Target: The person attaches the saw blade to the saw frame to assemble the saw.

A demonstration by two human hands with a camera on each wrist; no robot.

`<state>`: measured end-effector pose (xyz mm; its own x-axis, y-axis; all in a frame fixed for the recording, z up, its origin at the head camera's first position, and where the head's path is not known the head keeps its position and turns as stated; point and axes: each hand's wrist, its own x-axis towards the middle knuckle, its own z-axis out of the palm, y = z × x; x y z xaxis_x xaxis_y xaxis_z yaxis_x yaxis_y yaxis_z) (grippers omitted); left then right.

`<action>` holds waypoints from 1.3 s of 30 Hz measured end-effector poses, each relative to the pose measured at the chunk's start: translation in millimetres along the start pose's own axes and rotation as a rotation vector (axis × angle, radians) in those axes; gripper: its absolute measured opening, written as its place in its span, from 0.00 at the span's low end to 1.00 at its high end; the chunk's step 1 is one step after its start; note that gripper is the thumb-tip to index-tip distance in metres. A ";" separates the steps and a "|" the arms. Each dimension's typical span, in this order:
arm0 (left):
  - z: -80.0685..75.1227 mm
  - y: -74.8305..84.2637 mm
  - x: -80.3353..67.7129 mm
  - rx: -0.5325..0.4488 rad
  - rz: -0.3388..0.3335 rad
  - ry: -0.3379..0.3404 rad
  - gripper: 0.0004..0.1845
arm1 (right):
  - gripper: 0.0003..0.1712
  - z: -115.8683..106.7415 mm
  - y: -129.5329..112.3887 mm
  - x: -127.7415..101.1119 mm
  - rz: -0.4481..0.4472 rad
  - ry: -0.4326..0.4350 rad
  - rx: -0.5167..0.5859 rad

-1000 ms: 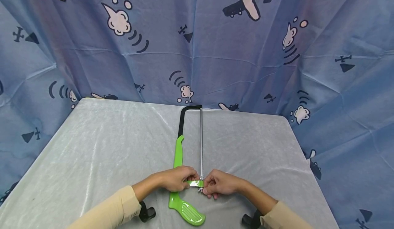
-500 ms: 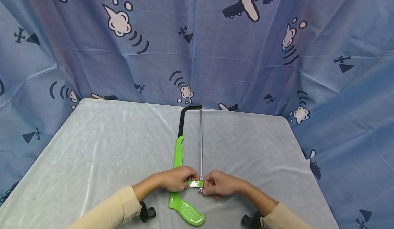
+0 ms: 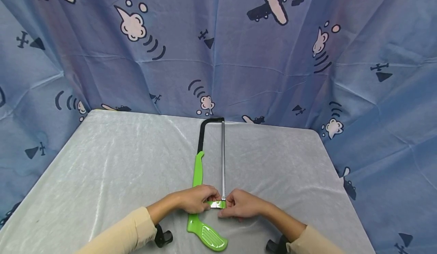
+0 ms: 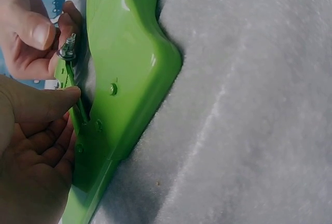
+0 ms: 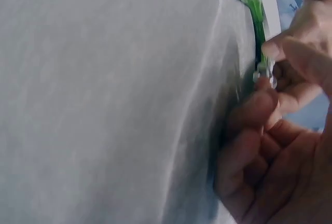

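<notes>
A hacksaw with a green handle and black front bow lies on the table, its silver blade on the right side. My left hand pinches the short green cross arm between thumb and fingers, as the left wrist view also shows. At the arm's end a wing nut sits on a threaded bolt. My right hand is right at this nut, its index fingertip beside it. Its thumb stands apart from the nut, stretched out. In the head view the right hand hides the nut.
Pale grey plush cloth covers the table. Behind it hangs a blue curtain printed with planes and clouds. Black wrist mounts show under both sleeves.
My right hand has turned slightly, its thumb swinging left across the bolt end and covering the wing nut seen earlier. The left hand and the hacksaw stay in place.
</notes>
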<state>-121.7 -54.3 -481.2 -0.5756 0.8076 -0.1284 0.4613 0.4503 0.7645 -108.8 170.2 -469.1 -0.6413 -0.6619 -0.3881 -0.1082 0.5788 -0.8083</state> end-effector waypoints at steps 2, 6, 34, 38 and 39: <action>-0.5 0.6 -0.3 0.001 0.001 -0.005 0.12 | 0.25 3.1 -3.3 0.2 0.030 0.052 -0.036; -0.6 0.6 0.3 -0.006 0.000 -0.014 0.12 | 0.29 8.7 -7.9 1.3 0.072 0.144 -0.117; -0.5 1.5 -0.5 0.008 0.014 -0.007 0.12 | 0.24 14.7 -8.0 4.3 0.089 0.215 -0.132; -0.1 0.3 0.5 -0.001 0.007 -0.011 0.13 | 0.22 13.6 -5.8 4.3 0.080 0.176 -0.083; -0.1 0.2 0.6 -0.004 0.005 -0.012 0.13 | 0.22 13.2 -5.0 4.3 0.078 0.162 -0.064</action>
<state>-122.0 -53.8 -481.1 -0.5648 0.8146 -0.1319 0.4620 0.4446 0.7674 -101.0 158.2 -472.6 -0.7629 -0.5316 -0.3678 -0.0985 0.6579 -0.7466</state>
